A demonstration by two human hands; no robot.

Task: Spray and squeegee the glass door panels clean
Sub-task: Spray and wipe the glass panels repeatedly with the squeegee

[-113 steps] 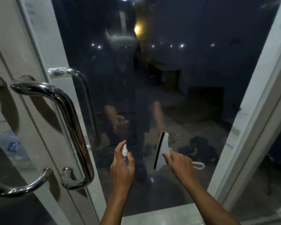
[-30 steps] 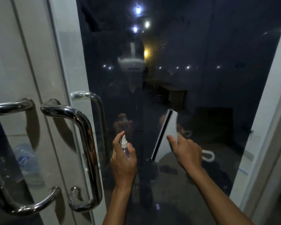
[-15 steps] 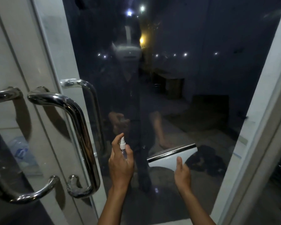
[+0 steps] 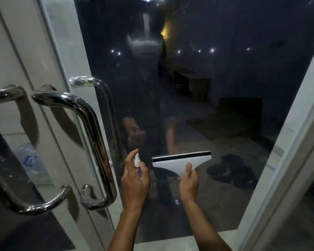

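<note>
Since a second ago, the squeegee (image 4: 181,161) has swung from upright to level, its black blade on top against the dark glass panel (image 4: 216,87). Far left of both hands, a curved chrome door handle (image 4: 91,142) stands on the pale frame. Next, the left hand (image 4: 134,182) wraps round a small spray bottle (image 4: 136,161), forefinger raised over the nozzle. Just to its right, the right hand (image 4: 188,180) grips the squeegee from below, fingers curled on its neck, thumb up the white body.
</note>
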